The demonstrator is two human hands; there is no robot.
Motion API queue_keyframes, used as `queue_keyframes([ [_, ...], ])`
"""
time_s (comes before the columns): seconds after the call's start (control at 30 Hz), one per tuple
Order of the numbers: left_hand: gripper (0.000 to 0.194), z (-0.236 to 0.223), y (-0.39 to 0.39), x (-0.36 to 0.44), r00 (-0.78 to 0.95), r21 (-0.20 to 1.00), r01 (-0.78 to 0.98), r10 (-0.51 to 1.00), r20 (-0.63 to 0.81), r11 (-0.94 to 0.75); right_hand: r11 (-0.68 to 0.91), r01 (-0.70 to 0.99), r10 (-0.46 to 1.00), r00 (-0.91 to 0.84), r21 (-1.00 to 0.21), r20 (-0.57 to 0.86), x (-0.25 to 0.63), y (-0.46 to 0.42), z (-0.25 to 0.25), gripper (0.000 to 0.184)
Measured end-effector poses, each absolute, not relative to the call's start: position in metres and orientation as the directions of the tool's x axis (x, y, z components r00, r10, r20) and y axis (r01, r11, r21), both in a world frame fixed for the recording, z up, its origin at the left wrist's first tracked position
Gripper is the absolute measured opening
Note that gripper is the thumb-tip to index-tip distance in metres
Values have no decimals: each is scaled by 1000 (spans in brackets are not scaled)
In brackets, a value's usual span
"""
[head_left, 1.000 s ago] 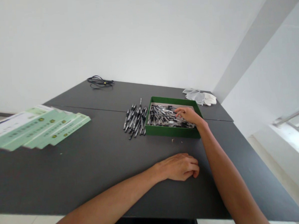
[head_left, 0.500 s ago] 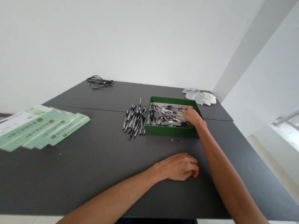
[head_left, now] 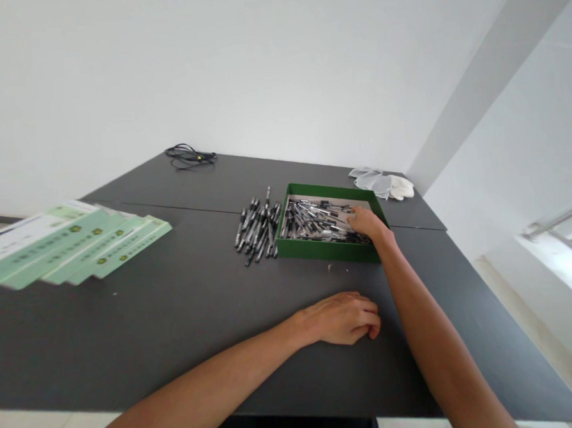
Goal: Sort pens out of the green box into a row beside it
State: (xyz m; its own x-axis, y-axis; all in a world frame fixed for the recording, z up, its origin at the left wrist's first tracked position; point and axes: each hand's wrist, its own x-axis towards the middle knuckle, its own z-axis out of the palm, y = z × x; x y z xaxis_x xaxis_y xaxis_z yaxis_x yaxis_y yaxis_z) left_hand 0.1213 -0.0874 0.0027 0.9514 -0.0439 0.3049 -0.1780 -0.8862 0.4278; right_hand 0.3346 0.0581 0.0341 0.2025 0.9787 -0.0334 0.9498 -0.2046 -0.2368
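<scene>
My right hand reaches over the right part of a green box holding a jumble of clear pens with black grips and caps. Its fingers are bent together and point down among the pens; what they pinch, if anything, is hidden. My left hand rests on the dark table in front of the box, fingers curled, with nothing seen in it. Left of the box, touching or very near its wall, lies a loose pile of similar pens, mostly pointing away from me.
A fanned stack of green-and-white printed sheets or boxes lies at the left. A coiled black cable sits at the back edge by the wall. White gloves lie behind the box at right. Small scraps dot the table before the box.
My right hand has moved from above the middle of the pens to the right side of the box, and its fingers have gone lower and closer together. My left hand stays put.
</scene>
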Motion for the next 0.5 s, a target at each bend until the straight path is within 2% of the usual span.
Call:
queue_keyframes([
  [0.13,20,4,-88,121,952,423,-173,-41,304,-890,-188,959,982,187,-211,-26,333,57,35,55],
  [0.33,20,3,-88,121,955,437,-162,-28,297,-885,-69,971,994,48,-228,-100,328,55,38,58],
  [0.5,19,2,-88,121,955,445,-161,-26,294,-881,113,941,986,-145,-320,-77,325,55,40,55],
])
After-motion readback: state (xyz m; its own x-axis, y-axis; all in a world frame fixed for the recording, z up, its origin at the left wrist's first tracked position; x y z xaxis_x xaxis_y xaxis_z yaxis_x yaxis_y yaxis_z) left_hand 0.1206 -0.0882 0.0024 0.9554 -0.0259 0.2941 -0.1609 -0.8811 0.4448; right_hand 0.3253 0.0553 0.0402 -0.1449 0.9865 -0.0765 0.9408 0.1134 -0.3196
